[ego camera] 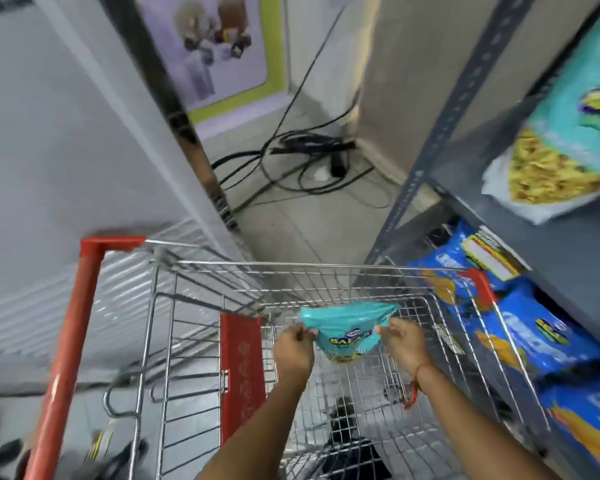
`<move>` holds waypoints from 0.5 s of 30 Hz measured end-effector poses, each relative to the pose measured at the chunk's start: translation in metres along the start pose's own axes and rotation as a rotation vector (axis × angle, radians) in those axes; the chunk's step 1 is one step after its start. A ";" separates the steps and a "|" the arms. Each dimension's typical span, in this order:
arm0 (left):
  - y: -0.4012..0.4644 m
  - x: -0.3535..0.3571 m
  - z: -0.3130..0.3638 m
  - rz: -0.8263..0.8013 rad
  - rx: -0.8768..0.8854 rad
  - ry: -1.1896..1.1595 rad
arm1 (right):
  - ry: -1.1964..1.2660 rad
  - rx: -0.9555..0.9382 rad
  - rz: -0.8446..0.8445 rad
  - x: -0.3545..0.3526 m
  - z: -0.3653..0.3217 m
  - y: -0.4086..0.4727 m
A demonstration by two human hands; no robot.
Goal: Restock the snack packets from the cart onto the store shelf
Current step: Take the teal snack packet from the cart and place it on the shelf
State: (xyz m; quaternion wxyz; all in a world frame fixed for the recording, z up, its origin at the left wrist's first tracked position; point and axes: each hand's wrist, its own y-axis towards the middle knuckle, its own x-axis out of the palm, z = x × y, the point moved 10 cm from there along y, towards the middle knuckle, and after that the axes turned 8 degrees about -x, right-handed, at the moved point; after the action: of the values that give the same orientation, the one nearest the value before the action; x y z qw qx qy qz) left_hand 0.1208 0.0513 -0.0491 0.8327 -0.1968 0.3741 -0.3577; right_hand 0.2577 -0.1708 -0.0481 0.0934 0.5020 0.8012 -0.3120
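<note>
Teal packet [347, 332]: pinched at both upper corners by left hand [293, 351] and right hand [407, 344], over apparently empty cart [291, 268]. Shelf [568, 244] part-stocked; likely last packet.

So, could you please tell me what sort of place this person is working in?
Most likely a small shop aisle: a wire shopping cart stands beside a grey metal shelf stocked with blue snack bags, and both hands hold a teal snack packet.

Both forearms reach forward from bottom edge, roughly parallel. Left hand [293, 351] closed, knuckles up, fingers pinched at the front. Right hand [404, 342] likewise pinched shut, thumb forward. Red thread [417, 379] around right wrist, ends hanging.
</note>
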 end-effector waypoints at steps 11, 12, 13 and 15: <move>-0.147 -0.022 0.207 -0.330 0.653 -0.100 | -0.034 -0.259 0.557 -0.179 -0.117 -0.173; -0.168 -0.025 0.234 -0.356 0.713 -0.115 | -0.048 -0.289 0.625 -0.202 -0.137 -0.195; -0.191 -0.027 0.260 -0.374 0.772 -0.109 | -0.068 -0.320 0.691 -0.224 -0.157 -0.218; -0.241 -0.038 0.307 -0.400 0.878 -0.104 | -0.109 -0.379 0.819 -0.264 -0.195 -0.266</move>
State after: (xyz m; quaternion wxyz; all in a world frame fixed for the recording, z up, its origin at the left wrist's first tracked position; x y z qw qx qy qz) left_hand 0.2293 -0.0625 0.3101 0.7697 0.0877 0.1003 -0.6244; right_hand 0.1867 -0.3323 0.3359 0.3414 0.7345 0.5735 -0.1228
